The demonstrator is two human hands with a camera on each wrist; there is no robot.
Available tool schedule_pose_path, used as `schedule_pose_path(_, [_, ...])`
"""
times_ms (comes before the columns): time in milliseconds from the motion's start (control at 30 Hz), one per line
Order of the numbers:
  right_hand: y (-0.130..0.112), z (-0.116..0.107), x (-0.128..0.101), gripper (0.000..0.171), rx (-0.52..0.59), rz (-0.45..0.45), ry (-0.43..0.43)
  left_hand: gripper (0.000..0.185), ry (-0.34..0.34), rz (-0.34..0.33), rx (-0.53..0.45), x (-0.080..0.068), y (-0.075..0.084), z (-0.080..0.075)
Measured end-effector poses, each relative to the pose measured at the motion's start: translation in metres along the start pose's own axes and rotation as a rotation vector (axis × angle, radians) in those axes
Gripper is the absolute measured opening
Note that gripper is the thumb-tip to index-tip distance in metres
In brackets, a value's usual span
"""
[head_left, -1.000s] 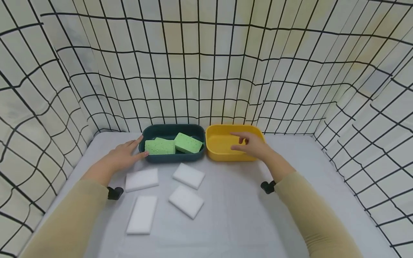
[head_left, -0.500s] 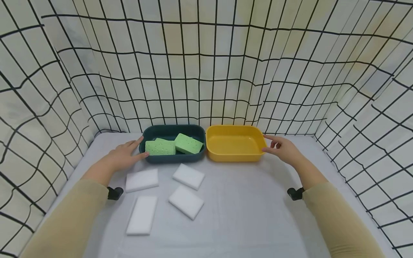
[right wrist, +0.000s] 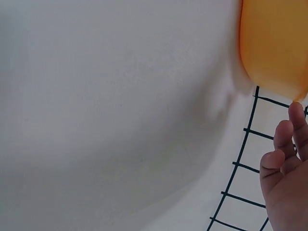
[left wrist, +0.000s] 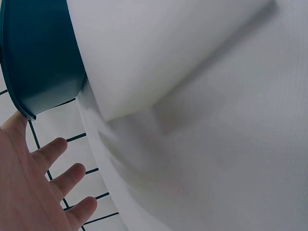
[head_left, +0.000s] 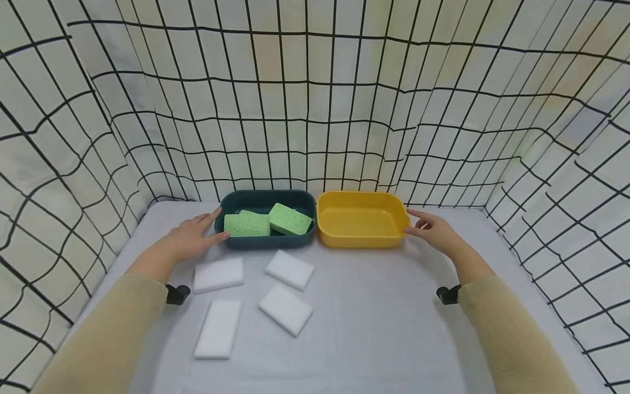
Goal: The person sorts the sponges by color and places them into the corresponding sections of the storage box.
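Observation:
A dark teal tray (head_left: pixel 268 242) at the back holds two green sponges (head_left: pixel 290 220), one lying tilted. My left hand (head_left: pixel 189 236) touches its left end, thumb and index finger spread along the rim and the other fingers extended. Right beside it stands a yellow tray (head_left: pixel 361 241) with a bare floor. My right hand (head_left: pixel 435 232) touches the yellow tray's right end with thumb and index fingertips; its other fingers bend loosely and hold nothing. In front of the teal tray lie several white sponge blocks (head_left: pixel 218 329), one of them close to the left wrist.
A white cloth (head_left: pixel 364 317) covers the table. Black grid wire panels (head_left: pixel 315 104), backed with pale sheeting, stand at the back and along both sides. The two trays sit close to the back panel.
My right hand has moved right, from over the yellow tray to its right end, and stays there. The left hand has kept its place at the teal tray.

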State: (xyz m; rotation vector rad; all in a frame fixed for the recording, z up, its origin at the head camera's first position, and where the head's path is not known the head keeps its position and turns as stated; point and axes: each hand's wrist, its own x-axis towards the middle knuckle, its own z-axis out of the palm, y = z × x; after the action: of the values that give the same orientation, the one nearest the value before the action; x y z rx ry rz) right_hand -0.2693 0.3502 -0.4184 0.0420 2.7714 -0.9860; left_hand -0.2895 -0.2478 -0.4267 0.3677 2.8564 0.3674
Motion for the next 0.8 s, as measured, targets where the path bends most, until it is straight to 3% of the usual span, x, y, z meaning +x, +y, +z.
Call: schedule_pose_path(800, [0.004,0.021,0.014,0.112,0.104,0.075,-0.034,0.096,-0.003,0.006,0.04,-0.002,0.004,-0.005])
